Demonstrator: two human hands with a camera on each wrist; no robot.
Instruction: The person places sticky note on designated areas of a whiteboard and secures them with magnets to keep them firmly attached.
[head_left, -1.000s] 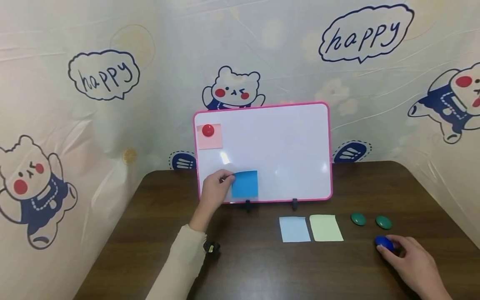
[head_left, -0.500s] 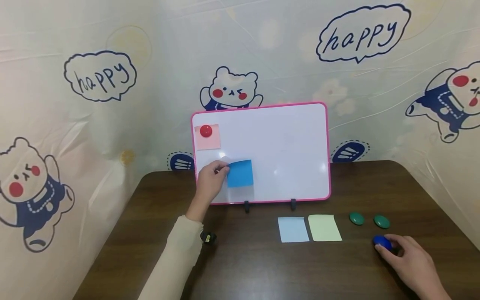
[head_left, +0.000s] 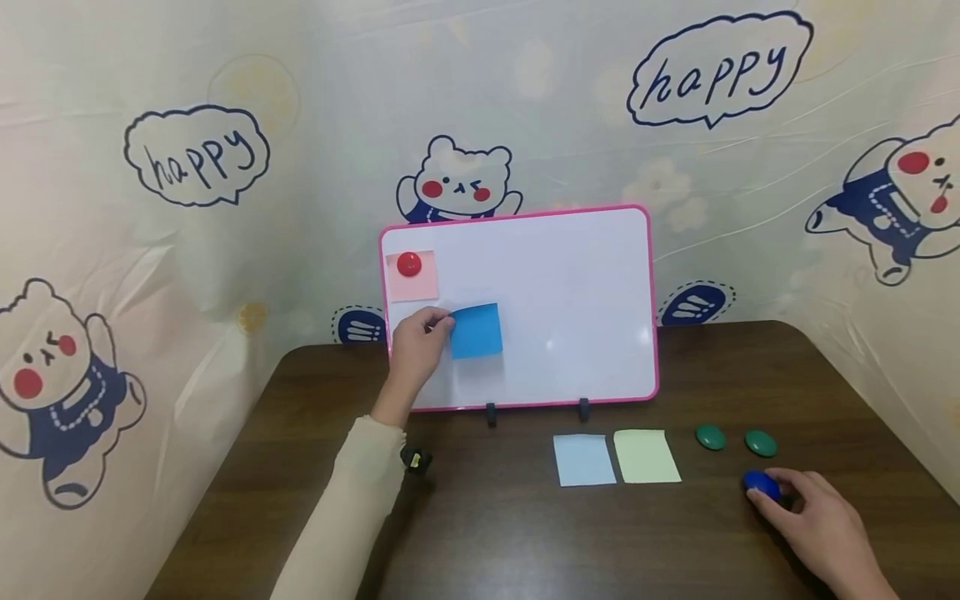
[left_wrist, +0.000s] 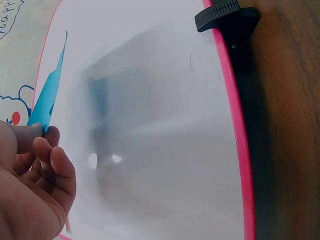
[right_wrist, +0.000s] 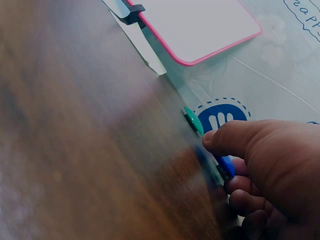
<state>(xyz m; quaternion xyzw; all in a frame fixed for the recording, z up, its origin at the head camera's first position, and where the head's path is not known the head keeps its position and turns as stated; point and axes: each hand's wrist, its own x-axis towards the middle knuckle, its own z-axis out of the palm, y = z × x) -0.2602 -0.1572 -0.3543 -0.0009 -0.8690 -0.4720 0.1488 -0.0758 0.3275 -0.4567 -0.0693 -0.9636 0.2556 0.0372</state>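
Note:
My left hand [head_left: 417, 350] pinches a bright blue sticky note [head_left: 477, 332] by its left edge, in front of the lower left part of the whiteboard [head_left: 562, 300]. Seen from the left wrist, the blue note [left_wrist: 47, 97] is nearly edge-on between thumb and fingertip. A red round magnet [head_left: 408, 264] sits on a pink sticky note [head_left: 412, 283] at the board's upper left. At the right of the table, my right hand [head_left: 825, 521] grips a blue round magnet [head_left: 761, 484] between thumb and fingers. The right wrist view shows the blue magnet [right_wrist: 226, 165] partly hidden by the thumb.
A pale blue note [head_left: 585, 460] and a pale green note [head_left: 647, 457] lie on the brown table [head_left: 525, 542]. Two green magnets, one at the left [head_left: 710, 437] and one at the right [head_left: 761, 443], lie beyond my right hand. Black feet [head_left: 491, 414] support the pink-framed board.
My left hand has raised the bright blue note up along the whiteboard. The right hand stays around the blue magnet. The whole view has shifted slightly.

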